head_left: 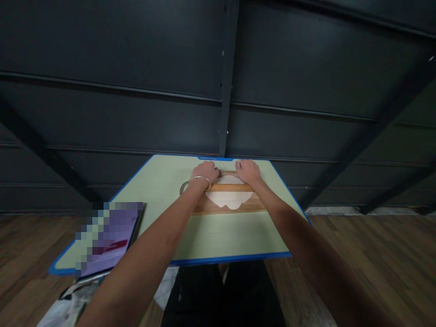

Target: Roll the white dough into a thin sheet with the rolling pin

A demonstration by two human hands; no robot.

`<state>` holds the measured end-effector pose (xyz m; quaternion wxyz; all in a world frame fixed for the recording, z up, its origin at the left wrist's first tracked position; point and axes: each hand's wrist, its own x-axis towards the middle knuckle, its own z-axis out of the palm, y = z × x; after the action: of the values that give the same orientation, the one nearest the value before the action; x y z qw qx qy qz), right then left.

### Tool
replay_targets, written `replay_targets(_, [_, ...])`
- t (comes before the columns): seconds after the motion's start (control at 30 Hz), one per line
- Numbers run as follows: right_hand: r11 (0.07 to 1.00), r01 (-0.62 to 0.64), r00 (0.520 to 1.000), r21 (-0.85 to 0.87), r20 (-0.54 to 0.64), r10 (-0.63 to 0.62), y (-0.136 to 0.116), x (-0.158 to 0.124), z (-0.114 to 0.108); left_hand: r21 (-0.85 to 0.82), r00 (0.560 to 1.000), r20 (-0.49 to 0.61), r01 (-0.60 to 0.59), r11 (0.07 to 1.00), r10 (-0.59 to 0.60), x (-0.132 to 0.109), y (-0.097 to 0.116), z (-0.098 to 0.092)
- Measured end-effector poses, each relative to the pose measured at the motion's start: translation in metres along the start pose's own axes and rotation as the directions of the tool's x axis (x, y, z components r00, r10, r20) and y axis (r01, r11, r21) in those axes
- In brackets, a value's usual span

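A pale green tabletop with a blue rim (221, 236) stands against a dark grey panelled wall (136, 122). At its near left corner lies a flat, dark-edged tablet (117, 245), its lit purple screen partly blurred out; it sits clear of the board, perhaps to stay in sight. Towards the middle comes the left hand (206, 170), silver bangles (195, 181) at the wrist, fingers curled together. Next, centred on the table, a brown wooden board (199, 209) carries a thin, cream-white sheet with a wavy edge (231, 200), probably dough. A smooth, orange-brown wooden rod (231, 187) lies crosswise over the sheet, its ends hidden under the forearms and hands. The right hand (248, 171) mirrors the left, fingers curled inward. Whether either hand's fingers clamp the rod cannot be told; the matched spacing suggests even pressure.
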<state>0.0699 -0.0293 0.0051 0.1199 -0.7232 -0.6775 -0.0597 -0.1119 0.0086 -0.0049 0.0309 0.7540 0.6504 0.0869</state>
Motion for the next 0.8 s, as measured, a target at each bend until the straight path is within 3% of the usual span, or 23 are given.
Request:
replay_targets(0.3, [1.000, 0.007, 0.999, 0.030, 0.031, -0.008, 0.006, 0.030, 0.017, -0.011, 0.986, 0.072, -0.147, 0.989, 0.148, 0.024, 0.001, 0.003])
replay_targets(0.63, [0.996, 0.048, 0.999, 0.077, 0.021, -0.050, 0.005, 0.041, 0.017, 0.035, 0.983, 0.104, -0.157, 0.987, 0.153, 0.041, 0.005, -0.001])
replay_targets(0.8, [0.972, 0.200, 0.979, 0.120, 0.021, -0.204, 0.000, 0.046, 0.016, 0.003, 0.994, 0.077, -0.074, 0.997, 0.073, 0.050, 0.000, -0.003])
